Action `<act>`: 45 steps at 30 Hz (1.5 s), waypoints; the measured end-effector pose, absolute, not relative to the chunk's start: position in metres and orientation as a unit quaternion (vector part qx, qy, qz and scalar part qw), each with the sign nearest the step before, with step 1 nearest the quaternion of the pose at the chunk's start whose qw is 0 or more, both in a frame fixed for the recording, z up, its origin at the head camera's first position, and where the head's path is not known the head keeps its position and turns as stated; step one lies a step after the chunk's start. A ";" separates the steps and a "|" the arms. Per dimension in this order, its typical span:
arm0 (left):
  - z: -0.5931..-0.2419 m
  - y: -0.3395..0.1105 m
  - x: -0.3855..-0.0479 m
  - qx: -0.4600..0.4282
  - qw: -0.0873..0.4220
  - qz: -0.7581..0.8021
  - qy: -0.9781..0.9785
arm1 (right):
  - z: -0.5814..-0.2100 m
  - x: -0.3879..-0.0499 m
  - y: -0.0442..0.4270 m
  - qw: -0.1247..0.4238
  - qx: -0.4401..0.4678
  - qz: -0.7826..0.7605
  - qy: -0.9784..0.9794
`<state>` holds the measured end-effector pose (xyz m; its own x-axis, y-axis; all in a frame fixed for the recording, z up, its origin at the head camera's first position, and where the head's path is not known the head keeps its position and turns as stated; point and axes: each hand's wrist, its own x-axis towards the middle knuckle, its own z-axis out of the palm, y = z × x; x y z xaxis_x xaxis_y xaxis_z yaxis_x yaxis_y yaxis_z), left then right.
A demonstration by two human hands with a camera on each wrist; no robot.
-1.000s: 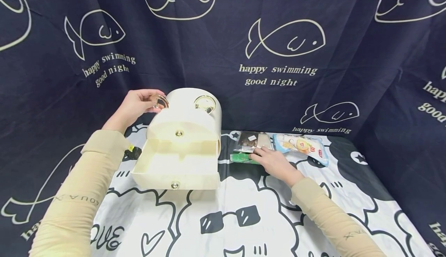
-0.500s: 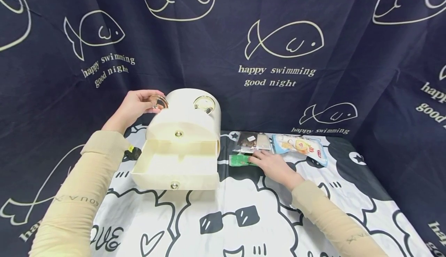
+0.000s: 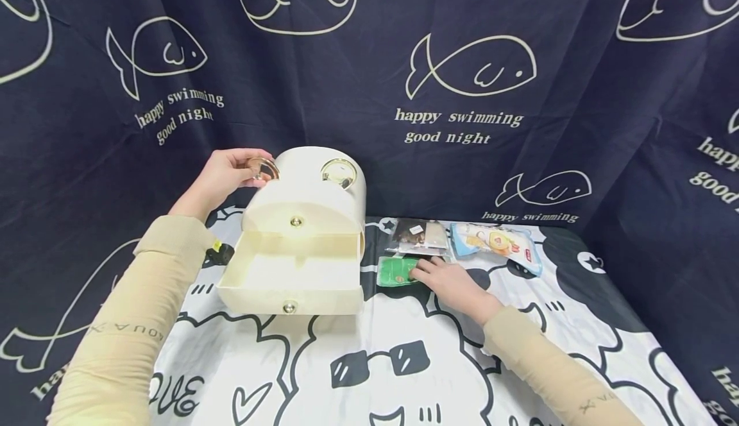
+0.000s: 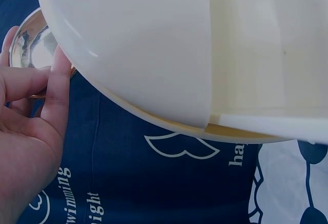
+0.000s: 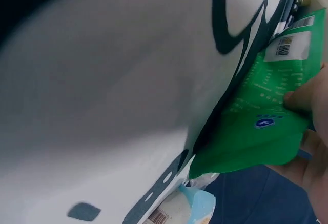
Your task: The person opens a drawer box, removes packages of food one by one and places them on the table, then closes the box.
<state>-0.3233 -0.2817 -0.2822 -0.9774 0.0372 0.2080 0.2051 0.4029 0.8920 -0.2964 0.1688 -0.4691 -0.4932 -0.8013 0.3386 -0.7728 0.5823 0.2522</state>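
Note:
A cream drawer box (image 3: 303,201) with a rounded top stands left of centre, its lower drawer (image 3: 288,301) pulled out. A shiny gold disc (image 4: 36,44) sits at its left side, and a matching one (image 3: 339,173) is on the right of the top. My left hand (image 3: 222,174) holds the left disc by its edge, thumb and fingers on either side. On the table, my right hand (image 3: 453,285) pinches a flat green packet (image 3: 395,272). In the right wrist view, the green packet (image 5: 271,96) is tilted up, showing a white label and print.
Behind the right hand lie a clear packet with dark contents (image 3: 417,237) and a blue-white food bag (image 3: 499,243). A small black item with a yellow part (image 3: 219,253) lies left of the drawer. A dark curtain (image 3: 358,92) backs the patterned tablecloth (image 3: 392,330).
The right hand has drawn the green packet slightly toward the front, away from the clear packet, so more of it shows. The left hand stays on the gold disc.

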 end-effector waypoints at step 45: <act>-0.283 -0.280 -0.325 -0.082 0.083 -0.550 -0.827 | -0.428 -0.251 0.148 0.204 0.414 0.036 -0.886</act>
